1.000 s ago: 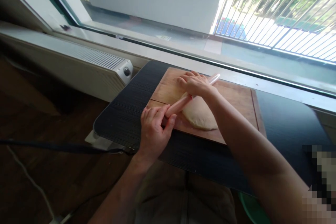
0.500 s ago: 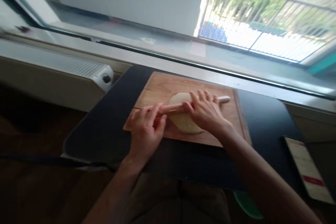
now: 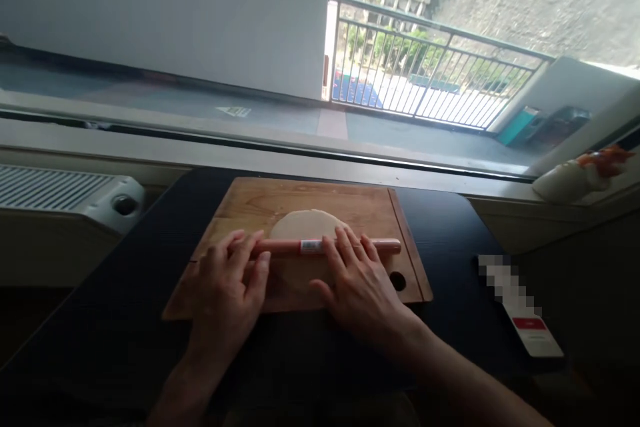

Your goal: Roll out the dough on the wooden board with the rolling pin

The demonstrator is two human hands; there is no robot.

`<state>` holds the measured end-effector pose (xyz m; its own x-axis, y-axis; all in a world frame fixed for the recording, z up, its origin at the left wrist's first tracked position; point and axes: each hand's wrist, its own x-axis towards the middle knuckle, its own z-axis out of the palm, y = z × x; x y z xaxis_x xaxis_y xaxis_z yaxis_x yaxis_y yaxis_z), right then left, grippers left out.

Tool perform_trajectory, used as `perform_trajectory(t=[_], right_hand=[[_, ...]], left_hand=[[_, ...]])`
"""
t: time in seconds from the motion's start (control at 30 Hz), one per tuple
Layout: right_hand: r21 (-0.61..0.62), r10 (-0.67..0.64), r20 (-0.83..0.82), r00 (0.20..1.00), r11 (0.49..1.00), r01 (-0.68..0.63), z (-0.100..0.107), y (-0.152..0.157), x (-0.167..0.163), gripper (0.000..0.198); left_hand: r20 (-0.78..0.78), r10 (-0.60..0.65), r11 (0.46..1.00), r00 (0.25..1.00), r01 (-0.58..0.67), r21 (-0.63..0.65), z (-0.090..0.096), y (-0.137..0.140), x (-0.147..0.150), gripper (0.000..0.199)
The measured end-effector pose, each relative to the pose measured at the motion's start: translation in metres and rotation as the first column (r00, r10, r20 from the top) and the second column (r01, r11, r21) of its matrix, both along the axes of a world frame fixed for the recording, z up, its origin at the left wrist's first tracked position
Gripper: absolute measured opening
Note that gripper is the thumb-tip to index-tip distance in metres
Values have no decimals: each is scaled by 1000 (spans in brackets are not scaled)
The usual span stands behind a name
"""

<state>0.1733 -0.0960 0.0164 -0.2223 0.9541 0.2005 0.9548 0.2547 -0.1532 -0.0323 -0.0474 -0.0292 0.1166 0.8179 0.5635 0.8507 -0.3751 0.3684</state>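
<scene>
A pinkish wooden rolling pin (image 3: 285, 247) with a white label lies level across a flat, pale round of dough (image 3: 310, 221). Under the dough is a wooden cutting board (image 3: 370, 203) with a dark round hole near its right front corner. My left hand (image 3: 227, 280) is closed over the pin's left end, its thumb on the near side. On the right part of the pin, my right hand (image 3: 357, 277) holds it from above, fingers bent over it and thumb apart. The near part of the dough is hidden by the pin and hands.
The board rests on a dark table (image 3: 445, 233) against a window sill (image 3: 340, 170). At the table's right side lies a phone (image 3: 537, 340), partly pixelated. A white radiator (image 3: 65, 193) stands at left, and a white and orange object (image 3: 575, 177) sits on the sill at right.
The view has swung right and levelled. The rolling pin now lies straighter across the dough, nearer the board's front, and its label shows. Both hands remain on it.
</scene>
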Motion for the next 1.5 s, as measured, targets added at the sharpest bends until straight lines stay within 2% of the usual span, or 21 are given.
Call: perform_trajectory(t=[0.07, 0.2, 0.27, 0.33, 0.5, 0.6, 0.67, 0.83, 0.9, 0.93, 1.0, 1.17, 1.23, 1.3, 1.4, 1.5], right_hand=[[-25, 19, 6, 1000, 1000, -19, -2, 16, 11, 58], [-106, -66, -5, 998, 992, 65, 3, 95, 15, 48], [-155, -78, -9, 997, 985, 76, 8, 116, 10, 46], [-163, -83, -15, 996, 983, 79, 10, 110, 9, 47], [-24, -130, -50, 990, 991, 129, 0, 26, 4, 62], [-22, -91, -55, 994, 996, 90, -6, 6, 1, 69], [-51, -83, -65, 994, 995, 80, -5, 25, 5, 68], [-215, -50, -42, 998, 976, 40, 10, 133, 4, 54], [-222, -5, -40, 999, 975, -4, 16, 153, -2, 49], [-214, 6, -41, 999, 977, -15, 17, 152, -5, 48], [-175, 9, -40, 999, 984, -16, 14, 129, -6, 49], [7, 14, -27, 1000, 1000, -13, -10, 38, 6, 58], [25, 32, -13, 999, 999, -32, -12, 33, 11, 61], [-2, 35, -11, 999, 999, -35, -9, 56, 11, 58], [-133, 22, -24, 999, 991, -25, 3, 124, 3, 50], [-162, 12, -27, 1000, 987, -17, 13, 179, -16, 50]], left_hand=[[-11, 26, 1000, 1000, -26, 7, 1, 1, 4, 37], [-48, 81, 997, 996, -81, -9, 2, 6, 8, 38], [-51, 95, 995, 994, -96, -12, 3, 9, 8, 41], [-36, 88, 996, 995, -88, -8, 4, 11, 8, 42], [50, 19, 1000, 999, -20, 21, -2, 23, 11, 43], [61, 0, 1000, 998, -1, 23, -5, 26, 12, 44], [50, 17, 1000, 999, -18, 23, -4, 24, 11, 41], [38, 70, 998, 997, -70, 10, -1, 12, 11, 36], [35, 81, 997, 996, -81, 9, 0, 8, 11, 36], [32, 80, 997, 996, -80, 7, 0, 6, 11, 36], [33, 71, 997, 997, -71, 7, 1, 1, 11, 36], [25, 42, 999, 999, -42, -7, 3, -4, 15, 35], [17, 43, 999, 999, -42, -7, 4, -3, 16, 35], [0, 49, 999, 999, -49, -7, 4, 0, 14, 35], [-27, 68, 998, 997, -69, -13, 4, 2, 6, 38], [-30, 79, 996, 996, -80, -24, 4, -1, -2, 40]])
